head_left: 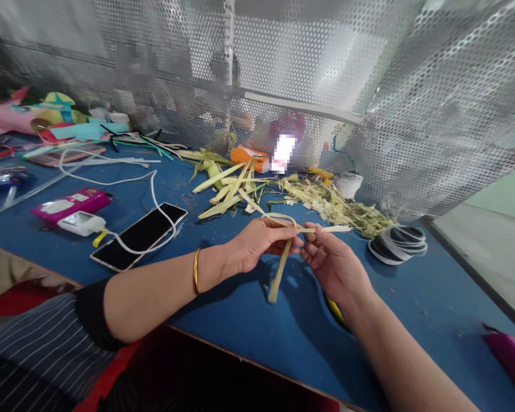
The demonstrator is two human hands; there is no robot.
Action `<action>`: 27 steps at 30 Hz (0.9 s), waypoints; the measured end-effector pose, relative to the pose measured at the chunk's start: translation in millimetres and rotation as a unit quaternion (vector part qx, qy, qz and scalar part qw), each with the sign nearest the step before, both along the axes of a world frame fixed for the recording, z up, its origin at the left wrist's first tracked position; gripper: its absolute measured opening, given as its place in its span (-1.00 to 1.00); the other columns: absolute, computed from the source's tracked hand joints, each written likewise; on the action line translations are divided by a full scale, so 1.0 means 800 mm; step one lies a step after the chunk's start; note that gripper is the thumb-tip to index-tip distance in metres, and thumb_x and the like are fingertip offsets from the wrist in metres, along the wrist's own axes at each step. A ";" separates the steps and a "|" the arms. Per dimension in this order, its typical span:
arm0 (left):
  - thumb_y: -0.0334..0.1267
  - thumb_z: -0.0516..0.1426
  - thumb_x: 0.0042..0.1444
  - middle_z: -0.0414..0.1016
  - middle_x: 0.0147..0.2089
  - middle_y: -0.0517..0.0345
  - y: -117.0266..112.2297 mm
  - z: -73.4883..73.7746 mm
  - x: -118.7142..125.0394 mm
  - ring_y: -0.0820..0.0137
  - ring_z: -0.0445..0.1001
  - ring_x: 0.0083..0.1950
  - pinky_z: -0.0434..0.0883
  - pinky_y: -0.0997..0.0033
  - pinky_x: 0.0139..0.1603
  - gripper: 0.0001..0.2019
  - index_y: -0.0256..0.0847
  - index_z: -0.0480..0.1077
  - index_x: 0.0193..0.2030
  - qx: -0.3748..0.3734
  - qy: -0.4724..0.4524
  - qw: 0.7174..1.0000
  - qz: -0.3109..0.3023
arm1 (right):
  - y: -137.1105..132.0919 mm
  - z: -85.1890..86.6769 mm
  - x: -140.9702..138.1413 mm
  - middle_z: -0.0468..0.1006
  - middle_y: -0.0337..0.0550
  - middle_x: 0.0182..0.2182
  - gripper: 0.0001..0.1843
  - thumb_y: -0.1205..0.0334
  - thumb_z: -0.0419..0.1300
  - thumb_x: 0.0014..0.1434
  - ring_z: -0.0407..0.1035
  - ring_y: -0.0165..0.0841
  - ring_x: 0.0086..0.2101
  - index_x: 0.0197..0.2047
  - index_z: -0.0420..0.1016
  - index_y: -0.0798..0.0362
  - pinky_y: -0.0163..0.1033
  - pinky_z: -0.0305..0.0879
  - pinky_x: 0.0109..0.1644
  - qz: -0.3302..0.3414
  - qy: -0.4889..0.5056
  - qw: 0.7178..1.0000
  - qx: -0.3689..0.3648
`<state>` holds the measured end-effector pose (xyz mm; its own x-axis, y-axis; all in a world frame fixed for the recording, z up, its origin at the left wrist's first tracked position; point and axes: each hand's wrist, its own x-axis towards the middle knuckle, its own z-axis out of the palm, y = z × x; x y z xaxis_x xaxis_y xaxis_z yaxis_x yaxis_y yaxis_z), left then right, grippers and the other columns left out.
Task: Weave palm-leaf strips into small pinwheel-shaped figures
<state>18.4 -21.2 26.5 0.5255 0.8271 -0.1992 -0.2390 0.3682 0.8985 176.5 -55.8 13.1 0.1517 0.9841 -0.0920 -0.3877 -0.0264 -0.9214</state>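
My left hand (255, 245), with a gold bangle at the wrist, pinches pale corn husk strips (278, 281) between thumb and fingers. One strip hangs down below the fingers, and another loops up over them. Close beside it, my right hand (337, 266) is closed on the pale end of a strip (339, 229) that sticks out to the right. The exact crossing of the strips is partly hidden by my fingers. Just beyond my hands lie loose corn husk leaves (229, 191) and a heap of shredded husk (321, 200).
On the blue table (236, 320) a phone (139, 236) and a white cable lie at left, near a purple pack (72, 206). A coil of white cord (398, 245) sits at right. Something yellow (335, 309) shows under my right wrist. A perforated metal screen (300, 68) stands behind.
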 end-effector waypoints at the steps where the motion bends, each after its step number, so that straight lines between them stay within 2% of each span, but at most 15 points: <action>1: -0.20 0.37 -0.09 0.56 -0.39 0.11 0.000 -0.001 0.001 0.44 0.51 -0.40 0.42 0.36 -0.22 -0.77 -0.27 0.55 -0.30 -0.003 0.003 1.000 0.003 | 0.000 -0.001 -0.001 0.42 -0.31 -0.52 -0.68 0.08 0.43 -0.11 0.31 -0.46 -0.55 -0.32 0.52 0.05 -0.29 0.34 -0.40 0.000 0.008 1.000 -0.002; 4: -0.23 0.37 -0.08 0.55 -0.41 0.11 -0.001 -0.001 0.002 0.47 0.49 -0.42 0.41 0.39 -0.25 -0.80 -0.30 0.55 -0.35 -0.009 0.006 1.000 0.011 | -0.001 -0.005 -0.005 0.46 -0.29 -0.53 -0.73 0.13 0.44 -0.10 0.32 -0.48 -0.54 -0.41 0.49 0.07 -0.31 0.33 -0.39 -0.022 -0.015 0.999 0.036; 7: -0.30 0.35 -0.05 0.53 -0.44 0.13 0.001 -0.002 0.003 0.50 0.48 -0.44 0.41 0.41 -0.25 -0.86 -0.31 0.55 -0.38 -0.019 0.002 1.000 0.020 | -0.003 -0.008 -0.010 0.53 -0.24 -0.50 -0.76 0.11 0.39 0.00 0.37 -0.42 -0.51 -0.37 0.50 0.08 -0.25 0.36 -0.33 -0.057 -0.092 0.990 0.092; 9: -0.32 0.36 -0.08 0.52 -0.46 0.14 0.002 -0.003 0.003 0.50 0.47 -0.44 0.41 0.41 -0.24 -0.87 -0.32 0.54 -0.40 -0.027 -0.003 0.999 0.030 | -0.005 -0.009 -0.011 0.54 -0.23 -0.49 -0.80 0.11 0.34 0.08 0.40 -0.38 -0.49 -0.35 0.49 0.07 -0.21 0.37 -0.29 -0.075 -0.162 0.976 0.123; 11: -0.34 0.36 -0.10 0.52 -0.46 0.13 0.003 -0.003 0.003 0.50 0.47 -0.43 0.41 0.42 -0.25 -0.87 -0.32 0.53 -0.43 -0.024 -0.005 0.999 0.037 | -0.010 -0.009 -0.010 0.54 -0.22 -0.49 -0.84 0.15 0.27 0.16 0.43 -0.35 -0.46 -0.37 0.48 0.05 -0.20 0.37 -0.27 -0.090 -0.253 0.949 0.163; 13: -0.34 0.35 -0.09 0.51 -0.46 0.14 0.004 -0.005 0.003 0.50 0.47 -0.42 0.40 0.43 -0.26 -0.89 -0.31 0.52 -0.45 -0.009 -0.003 0.999 0.035 | -0.015 -0.006 -0.007 0.55 -0.21 -0.47 -0.85 0.21 0.20 0.22 0.45 -0.33 -0.42 -0.38 0.47 0.02 -0.21 0.35 -0.27 -0.106 -0.383 0.891 0.221; 14: -0.34 0.34 -0.09 0.50 -0.47 0.15 0.004 -0.005 0.003 0.50 0.46 -0.43 0.39 0.44 -0.27 -0.89 -0.31 0.51 -0.47 -0.002 -0.001 1.000 0.031 | -0.018 -0.004 -0.005 0.56 -0.20 -0.45 -0.85 0.25 0.17 0.24 0.46 -0.32 -0.40 -0.37 0.47 0.01 -0.21 0.34 -0.25 -0.110 -0.452 0.846 0.261; 16: -0.33 0.34 -0.10 0.47 -0.49 0.18 0.006 -0.008 0.002 0.51 0.43 -0.44 0.37 0.44 -0.30 -0.87 -0.30 0.48 -0.50 0.008 0.002 1.000 0.023 | -0.023 0.000 -0.001 0.61 -0.18 -0.40 -0.85 0.32 0.12 0.27 0.48 -0.32 -0.36 -0.32 0.48 -0.01 -0.20 0.32 -0.19 -0.098 -0.568 0.738 0.352; 18: -0.32 0.34 -0.13 0.43 -0.51 0.21 0.007 -0.011 0.002 0.52 0.39 -0.46 0.34 0.45 -0.32 -0.85 -0.29 0.46 -0.53 0.014 0.005 1.000 0.021 | -0.024 0.003 0.003 0.64 -0.15 -0.33 -0.83 0.38 0.08 0.27 0.49 -0.32 -0.33 -0.26 0.48 -0.02 -0.18 0.31 -0.12 -0.078 -0.639 0.632 0.431; 20: -0.29 0.35 -0.15 0.40 -0.52 0.23 0.008 -0.014 0.001 0.53 0.35 -0.47 0.31 0.46 -0.36 -0.82 -0.28 0.45 -0.55 0.025 0.010 0.999 0.021 | -0.024 0.005 0.005 0.65 -0.14 -0.29 -0.77 0.42 0.04 0.27 0.49 -0.33 -0.32 -0.19 0.48 -0.02 -0.18 0.30 -0.10 -0.062 -0.682 0.554 0.474; 22: -0.25 0.37 -0.18 0.39 -0.53 0.24 0.009 -0.017 0.001 0.54 0.32 -0.48 0.28 0.47 -0.40 -0.80 -0.28 0.45 -0.56 0.033 0.014 0.999 0.031 | -0.023 0.006 0.004 0.65 -0.14 -0.30 -0.73 0.44 0.00 0.28 0.48 -0.34 -0.32 -0.18 0.49 -0.02 -0.19 0.29 -0.10 -0.055 -0.712 0.499 0.491; 24: -0.25 0.38 -0.20 0.39 -0.53 0.24 0.009 -0.019 0.002 0.55 0.30 -0.49 0.25 0.48 -0.43 -0.80 -0.28 0.46 -0.54 0.031 0.017 0.998 0.049 | -0.023 0.007 0.002 0.65 -0.13 -0.30 -0.73 0.44 0.00 0.29 0.48 -0.34 -0.32 -0.19 0.50 0.00 -0.19 0.28 -0.11 -0.048 -0.729 0.462 0.503; 26: -0.29 0.38 -0.20 0.40 -0.53 0.24 0.008 -0.019 0.003 0.57 0.29 -0.51 0.23 0.50 -0.46 -0.82 -0.29 0.49 -0.50 0.026 0.018 0.997 0.068 | -0.024 0.007 0.000 0.65 -0.10 -0.30 -0.75 0.43 0.02 0.28 0.48 -0.32 -0.32 -0.20 0.51 0.02 -0.18 0.28 -0.11 -0.045 -0.733 0.447 0.510; 27: -0.32 0.38 -0.20 0.42 -0.52 0.24 0.008 -0.018 0.003 0.57 0.30 -0.51 0.23 0.50 -0.46 -0.83 -0.30 0.51 -0.47 0.021 0.016 0.997 0.073 | -0.024 0.007 -0.001 0.65 -0.09 -0.29 -0.75 0.43 0.03 0.28 0.48 -0.32 -0.32 -0.19 0.51 0.02 -0.18 0.29 -0.11 -0.041 -0.730 0.452 0.511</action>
<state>21.2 -14.7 11.9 0.3935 0.9020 -0.1777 -0.2586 0.2941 0.9201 175.7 -75.3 18.6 -0.6431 0.3860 0.6613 0.6929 0.6610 0.2880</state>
